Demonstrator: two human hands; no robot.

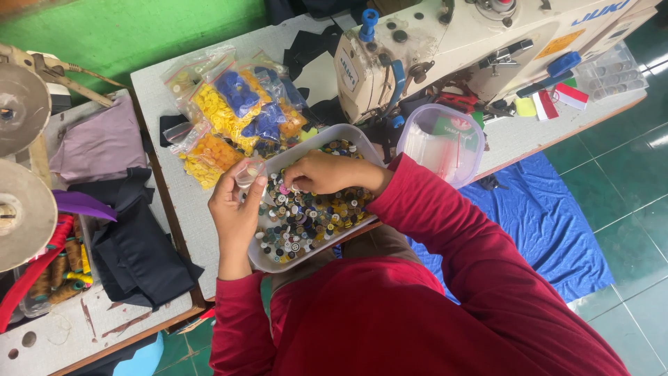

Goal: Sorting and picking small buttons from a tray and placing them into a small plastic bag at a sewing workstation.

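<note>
Workshop desk (174, 90) carries a tray (275, 261) of mixed buttons (313, 216). Right hand (323, 173) pinches into the buttons; left hand (236, 205) holds a small clear bag (248, 172). Pick singly; keep the bag mouth near.

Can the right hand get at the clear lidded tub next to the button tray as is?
Probably yes. The right hand is over the button tray, and the clear tub sits just beside it with nothing in between.

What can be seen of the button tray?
The tray is a shallow, pale plastic rectangle with rounded corners, lying flat at the table's near edge and slightly overhanging it. Mixed loose buttons fill it. The right hand picks inside it; the left hand rests at its left rim, holding a small clear bag.
</note>
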